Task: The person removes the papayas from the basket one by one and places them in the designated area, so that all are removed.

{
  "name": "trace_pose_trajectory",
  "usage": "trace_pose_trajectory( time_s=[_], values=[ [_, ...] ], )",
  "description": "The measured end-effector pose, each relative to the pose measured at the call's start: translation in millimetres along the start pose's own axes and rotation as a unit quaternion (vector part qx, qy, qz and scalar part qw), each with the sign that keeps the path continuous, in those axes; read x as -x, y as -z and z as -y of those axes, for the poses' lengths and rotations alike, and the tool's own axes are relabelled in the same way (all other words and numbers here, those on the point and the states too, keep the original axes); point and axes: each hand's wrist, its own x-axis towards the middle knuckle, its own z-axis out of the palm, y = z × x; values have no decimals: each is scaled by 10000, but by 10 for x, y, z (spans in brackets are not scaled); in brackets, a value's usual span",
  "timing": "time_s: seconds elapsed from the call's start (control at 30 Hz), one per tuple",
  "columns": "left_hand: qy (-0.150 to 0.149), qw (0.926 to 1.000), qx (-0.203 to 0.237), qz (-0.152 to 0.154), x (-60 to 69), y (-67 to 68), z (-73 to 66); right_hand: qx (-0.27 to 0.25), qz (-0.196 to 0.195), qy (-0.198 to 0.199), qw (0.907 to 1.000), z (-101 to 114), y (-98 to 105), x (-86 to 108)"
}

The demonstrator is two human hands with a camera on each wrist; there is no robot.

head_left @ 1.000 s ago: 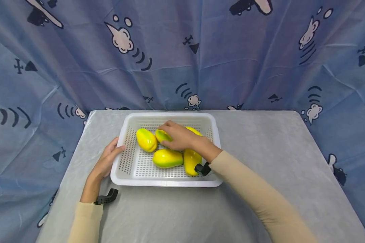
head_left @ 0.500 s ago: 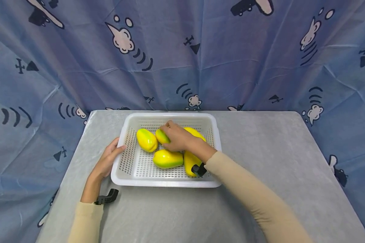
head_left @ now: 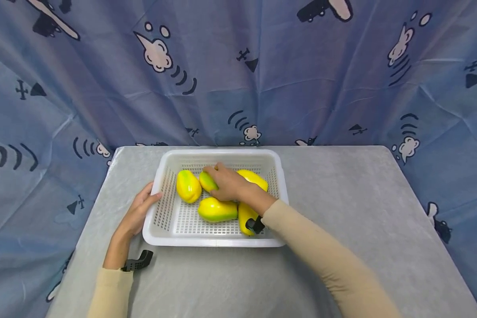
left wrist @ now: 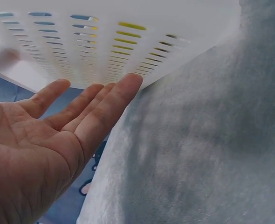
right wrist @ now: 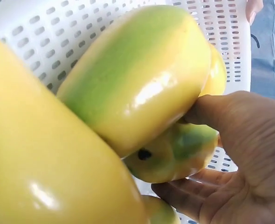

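In the head view, a white perforated plastic basket (head_left: 214,242) holds several yellow-green papayas. My left hand (head_left: 137,214) holds its left side, thumb over the rim; in the left wrist view the extended fingers (left wrist: 102,114) lie against the outer wall. My right hand (head_left: 230,183) grips a papaya (head_left: 208,181) inside the basket. The right wrist view shows thumb and fingers around that papaya (right wrist: 193,144), which is partly hidden. Around it lie a left papaya (head_left: 188,187), a front papaya (head_left: 217,210), a back-right papaya (head_left: 254,176) and a front-right papaya (head_left: 245,216), partly covered by the arm.
The basket stands near the back of a grey table (head_left: 342,190). Behind and beside the table hangs a blue patterned curtain (head_left: 294,101). Black mounts sit on both wrists, the left mount (head_left: 138,261) over the table and the right mount (head_left: 255,225) over the basket.
My right hand and forearm have shifted slightly left and toward me, still gripping the papaya. The left papaya has turned a little more upright. My left hand stays on the basket.
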Motion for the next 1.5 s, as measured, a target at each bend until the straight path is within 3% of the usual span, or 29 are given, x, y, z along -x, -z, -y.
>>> trace_pose_trajectory(
  time_s=[0.37, 0.73, 0.93, 1.5],
  values=[
    [100, 9998, 116, -125, 37, 45, -56, -48, -200, 189, 9996, 41, 75, 42],
    [239, 9992, 321, 23, -51, -112, 64, 203, -347, 124, 9991, -98, 98, 286],
    [267, 9993, 257, -11, -14, -73, 72, 93, -355, 220, 9991, -88, 112, 372],
    [208, 9992, 324, -68, -7, -30, 3, 215, -906, 499, 9944, -140, 261, 652]
  ],
)
